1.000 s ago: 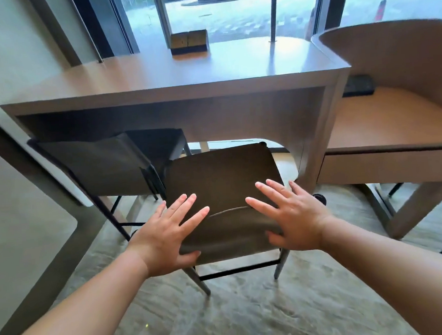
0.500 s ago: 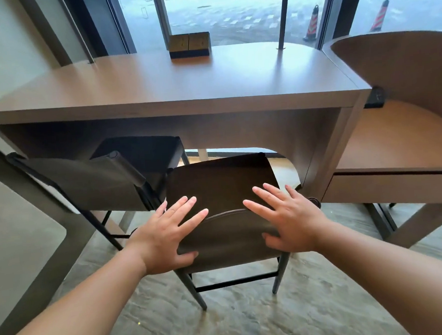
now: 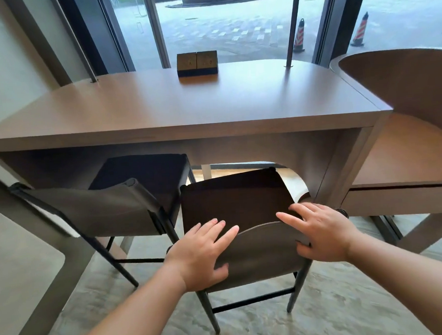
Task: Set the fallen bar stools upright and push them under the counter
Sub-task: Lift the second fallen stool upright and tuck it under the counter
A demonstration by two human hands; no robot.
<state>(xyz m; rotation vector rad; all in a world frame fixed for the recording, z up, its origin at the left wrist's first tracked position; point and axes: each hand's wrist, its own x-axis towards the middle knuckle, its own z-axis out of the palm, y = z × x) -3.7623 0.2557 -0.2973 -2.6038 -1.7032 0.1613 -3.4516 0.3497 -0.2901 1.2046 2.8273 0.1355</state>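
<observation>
Moved: stool (image 3: pixel 237 205) is pushed further beneath counter (image 3: pixel 185 112) since before.
Left hand (image 3: pixel 202 254): spread flat on backrest (image 3: pixel 261 253).
Right hand (image 3: pixel 322 233): likewise, opposite.

A café or public lounge seating area, by the look of it — a long wooden counter (image 3: pixel 185 110) stands against floor-to-ceiling windows (image 3: pixel 226 19), with dark bar stools (image 3: pixel 143 177) tucked under it. On the counter's far edge sits a small wooden box (image 3: pixel 197 63). Beyond the counter, outside the glass — a paved plaza with striped traffic cones (image 3: pixel 299 36).
</observation>
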